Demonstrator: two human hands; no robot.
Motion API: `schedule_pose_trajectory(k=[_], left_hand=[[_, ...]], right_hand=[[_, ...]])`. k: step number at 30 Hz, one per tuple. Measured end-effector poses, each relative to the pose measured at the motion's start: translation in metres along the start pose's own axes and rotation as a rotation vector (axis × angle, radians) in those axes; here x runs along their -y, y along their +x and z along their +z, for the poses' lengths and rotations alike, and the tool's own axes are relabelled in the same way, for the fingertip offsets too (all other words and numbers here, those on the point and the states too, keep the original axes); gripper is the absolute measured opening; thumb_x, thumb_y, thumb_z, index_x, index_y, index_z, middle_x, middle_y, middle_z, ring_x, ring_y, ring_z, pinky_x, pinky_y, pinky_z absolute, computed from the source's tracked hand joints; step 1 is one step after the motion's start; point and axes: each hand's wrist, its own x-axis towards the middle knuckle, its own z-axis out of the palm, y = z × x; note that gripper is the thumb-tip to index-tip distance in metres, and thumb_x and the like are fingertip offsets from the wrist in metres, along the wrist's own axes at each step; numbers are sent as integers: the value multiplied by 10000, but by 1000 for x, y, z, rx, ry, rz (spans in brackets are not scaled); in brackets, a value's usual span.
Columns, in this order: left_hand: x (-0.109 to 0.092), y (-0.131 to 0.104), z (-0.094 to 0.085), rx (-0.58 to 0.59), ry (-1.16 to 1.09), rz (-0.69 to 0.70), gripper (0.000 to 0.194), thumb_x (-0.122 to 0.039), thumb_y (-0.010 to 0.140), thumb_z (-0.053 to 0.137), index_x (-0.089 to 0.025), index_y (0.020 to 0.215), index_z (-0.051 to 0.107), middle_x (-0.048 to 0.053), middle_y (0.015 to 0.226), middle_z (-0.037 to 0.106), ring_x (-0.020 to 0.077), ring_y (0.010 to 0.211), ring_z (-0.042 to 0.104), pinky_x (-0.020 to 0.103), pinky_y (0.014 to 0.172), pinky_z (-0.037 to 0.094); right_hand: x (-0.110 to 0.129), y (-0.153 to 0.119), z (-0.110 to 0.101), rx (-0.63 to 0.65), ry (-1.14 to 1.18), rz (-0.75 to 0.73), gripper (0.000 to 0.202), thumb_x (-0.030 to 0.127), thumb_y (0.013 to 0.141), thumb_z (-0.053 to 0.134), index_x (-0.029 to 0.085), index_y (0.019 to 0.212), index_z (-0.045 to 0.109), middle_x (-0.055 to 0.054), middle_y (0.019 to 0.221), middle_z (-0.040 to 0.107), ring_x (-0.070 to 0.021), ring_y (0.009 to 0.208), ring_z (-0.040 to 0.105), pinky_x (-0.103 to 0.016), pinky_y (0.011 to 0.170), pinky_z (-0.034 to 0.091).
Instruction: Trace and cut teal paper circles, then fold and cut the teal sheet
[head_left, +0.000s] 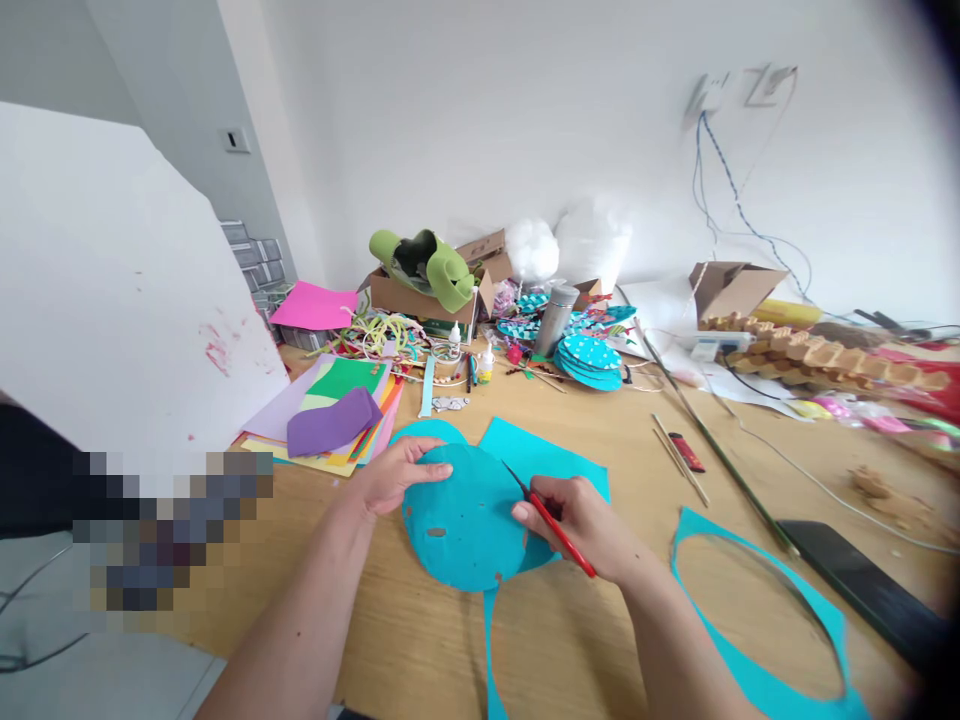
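Observation:
My left hand [409,472] is closed on the upper left edge of a turquoise round piece [457,530], thumb on top. The piece has small holes and worn spots. In my right hand [574,515] are red-handled scissors [553,528], their dark pointed tip against the upper right of the round piece. Whether the blades are apart I cannot tell. Beneath lies a turquoise sheet [551,455], partly covered by the round piece and my right hand. Another turquoise rounded piece shows behind my left hand. A thin turquoise strip [490,650] hangs down below the round piece.
A turquoise offcut with a round hole [787,555] lies right, beside a black phone [847,565] and a long green stick [709,435]. Coloured sheets [334,425] are at left. Behind stand glue bottles [486,365], a grey flask [555,322], stacked dotted discs [589,362] and boxes.

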Motion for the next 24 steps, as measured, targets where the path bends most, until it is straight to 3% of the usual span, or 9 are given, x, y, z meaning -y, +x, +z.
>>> schedule_pose_trajectory(k=[11, 15, 18, 21, 24], left_hand=[[1, 2, -3, -7, -48, 21, 259, -266, 673, 806, -152, 885, 713, 44, 846, 734, 166, 749, 666, 292, 752, 510], [-2, 1, -6, -64, -150, 50, 298, -241, 649, 811, -144, 917, 725, 66, 828, 750, 191, 724, 690, 310, 727, 533], [-4, 3, -10, -182, -315, 176, 295, -221, 645, 792, -155, 926, 730, 66, 822, 760, 220, 742, 707, 367, 772, 549], [-4, 7, -11, -318, -434, 344, 312, -195, 658, 761, -197, 969, 727, 45, 878, 768, 248, 871, 709, 448, 901, 515], [-1, 9, -9, -285, -375, 471, 278, -238, 697, 753, -239, 974, 738, 46, 1044, 747, 286, 1102, 636, 520, 1026, 421]], right_hand=[[6, 1, -1, -41, 95, 58, 510, 614, 799, 586, 213, 587, 354, 55, 546, 313, -92, 526, 227, -220, 439, 174], [6, 1, -5, -180, 195, 151, 530, 669, 764, 568, 230, 586, 331, 58, 484, 350, -87, 454, 301, -213, 419, 223], [6, 2, -10, -311, 232, 190, 530, 683, 720, 593, 234, 567, 358, 52, 455, 378, -100, 418, 381, -220, 413, 275], [9, 3, -11, -324, 302, 179, 517, 657, 669, 659, 229, 551, 394, 42, 440, 419, -115, 409, 433, -229, 410, 309], [12, 7, -5, -286, 488, 128, 480, 662, 747, 584, 206, 617, 505, -19, 515, 565, -150, 461, 525, -259, 463, 392]])
